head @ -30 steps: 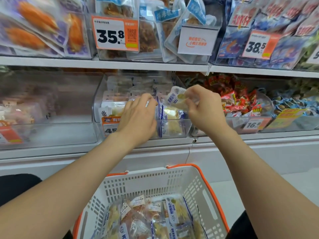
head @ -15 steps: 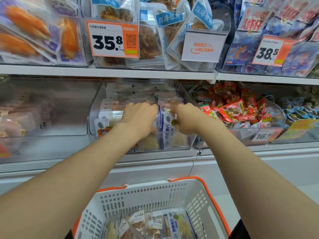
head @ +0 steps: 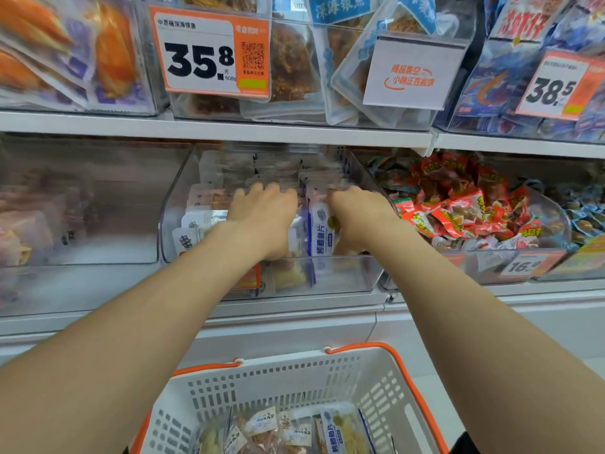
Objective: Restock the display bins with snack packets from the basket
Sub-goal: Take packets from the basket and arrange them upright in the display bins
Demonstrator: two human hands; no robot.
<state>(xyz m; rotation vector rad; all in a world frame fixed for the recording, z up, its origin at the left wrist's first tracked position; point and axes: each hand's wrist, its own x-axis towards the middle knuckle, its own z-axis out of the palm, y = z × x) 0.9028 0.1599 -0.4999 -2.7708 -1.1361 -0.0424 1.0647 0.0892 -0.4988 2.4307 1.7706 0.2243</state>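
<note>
1. Head view, the bin: both hands reach into the middle clear bin (head: pixel 343 273) on the lower shelf. The left hand (head: pixel 262 217) lies over the tops of the upright packet rows (head: pixel 203 217). The right hand (head: pixel 357 214) is just beside it, toward the bin's right wall.
2. Head view, the grip: only the backs of the hands show and the fingertips are blurred or hidden, so I cannot tell whether either hand is pinching a packet or merely pressing the stock.
3. Head view, the packet: a blue-edged packet (head: pixel 319 231) stands upright between the two hands, touching the right hand's thumb side, its lower part behind the bin's front wall.
4. Handling, as a judgement: these flat film pouches look light, soft and slippery — likely to flop or slide sideways. Best pinched at the sealed top edge and steadied by neighbouring packets; the dried contents could crumble if squeezed.
5. Head view, the supply: the basket (head: pixel 370 347) sits below, well apart from the hands, with more spare packets (head: pixel 330 430) lying in it — restocking appears unfinished.
</note>
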